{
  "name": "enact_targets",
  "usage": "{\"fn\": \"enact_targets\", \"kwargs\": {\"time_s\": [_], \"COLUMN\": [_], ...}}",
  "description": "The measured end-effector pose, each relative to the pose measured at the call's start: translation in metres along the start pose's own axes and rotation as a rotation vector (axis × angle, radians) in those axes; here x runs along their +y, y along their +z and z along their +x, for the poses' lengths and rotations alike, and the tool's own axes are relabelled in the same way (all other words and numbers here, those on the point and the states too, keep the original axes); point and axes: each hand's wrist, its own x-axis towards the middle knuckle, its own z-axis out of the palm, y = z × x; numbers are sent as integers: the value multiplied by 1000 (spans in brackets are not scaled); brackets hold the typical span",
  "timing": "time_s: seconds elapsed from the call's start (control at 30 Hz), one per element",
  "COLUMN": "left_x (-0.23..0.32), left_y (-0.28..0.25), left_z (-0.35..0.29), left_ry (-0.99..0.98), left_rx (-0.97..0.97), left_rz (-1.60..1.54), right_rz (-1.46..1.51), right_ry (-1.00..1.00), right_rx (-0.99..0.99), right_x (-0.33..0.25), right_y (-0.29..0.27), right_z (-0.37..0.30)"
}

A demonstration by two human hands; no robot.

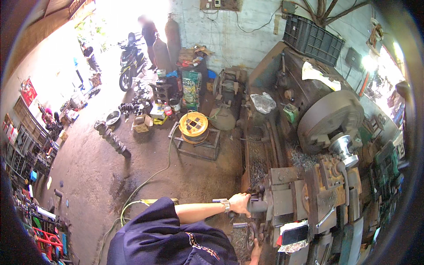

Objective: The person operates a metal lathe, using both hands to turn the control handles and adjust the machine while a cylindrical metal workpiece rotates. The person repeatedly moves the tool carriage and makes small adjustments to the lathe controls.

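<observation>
My left hand (240, 204), with a wristwatch, is closed at a crank handle on the front of the metal lathe's carriage (282, 201); its fingertips are partly hidden. Below it, my right hand (255, 252) grips the rim of a handwheel (251, 235), only partly in view. Beyond the carriage, the lathe's large round chuck (329, 121) holds a shiny flanged metal workpiece (343, 148). The rusty tool post (331, 172) with its lever stands close to that piece. A wrench (325, 216) and a phone (295, 235) on a cloth lie on the carriage.
Metal shavings (302, 159) cover parts of the lathe bed. A yellow cable reel (193, 126) sits on a metal frame to the left, its hose trailing over the floor. A crankshaft (112, 139) stands farther left. Near the doorway are a motorbike (129, 62) and a person (149, 37).
</observation>
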Motion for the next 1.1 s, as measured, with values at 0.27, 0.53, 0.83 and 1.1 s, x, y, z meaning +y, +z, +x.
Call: {"fn": "enact_targets", "kwargs": {"time_s": [0.27, 0.53, 0.83, 1.1], "left_x": [7, 7, 9, 14], "left_y": [-9, -8, -9, -14], "left_z": [-6, -3, -1, -3], "left_ry": [-39, -21, -32, -48], "left_rx": [-3, 34, 11, -1], "left_rz": [23, 20, 37, 33], "right_rz": [55, -88, -66, -225], "right_ry": [-120, -16, -26, 100], "right_rx": [28, 44, 13, 44], "right_x": [-5, 1, 5, -2], "right_y": [-2, -4, -2, -8], "right_z": [-21, -16, -16, -24]}}
